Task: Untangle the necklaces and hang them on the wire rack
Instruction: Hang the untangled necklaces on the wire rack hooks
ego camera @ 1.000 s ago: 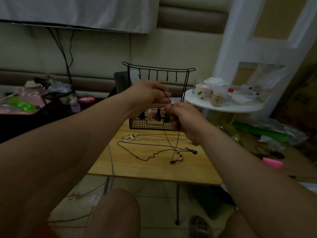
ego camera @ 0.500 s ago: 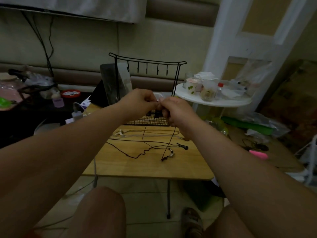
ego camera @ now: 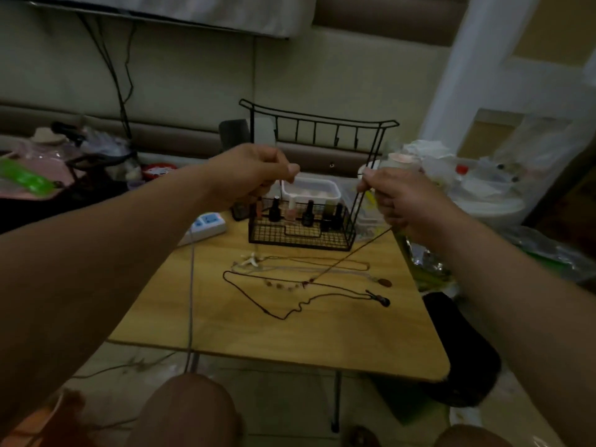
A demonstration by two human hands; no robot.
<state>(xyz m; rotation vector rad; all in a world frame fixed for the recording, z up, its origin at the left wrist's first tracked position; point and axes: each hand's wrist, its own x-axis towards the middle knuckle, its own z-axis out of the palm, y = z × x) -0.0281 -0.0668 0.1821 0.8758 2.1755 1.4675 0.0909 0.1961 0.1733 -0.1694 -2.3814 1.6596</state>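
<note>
A black wire rack (ego camera: pixel 317 124) with hooks along its top bar stands at the back of the wooden table (ego camera: pixel 290 333). My left hand (ego camera: pixel 254 171) and my right hand (ego camera: pixel 400 195) are raised in front of it, wide apart, each pinching an end of a thin brown beaded necklace (ego camera: pixel 342 261). Its cord runs down from my right hand to small beads lying on the table. A dark cord necklace (ego camera: pixel 290 309) and a pale necklace with a white pendant (ego camera: pixel 251 260) lie on the table below.
Nail polish bottles (ego camera: pixel 308 212) stand in the rack's basket, with a white tub (ego camera: pixel 311 190) behind. A white power strip (ego camera: pixel 206 224) lies at the table's left. A cluttered round white table (ego camera: pixel 477 191) is at the right, and more clutter on a dark surface at the left.
My hands, close together before, have pulled apart to either side of the rack, stretching the beaded necklace. Its beads have shifted on the table.
</note>
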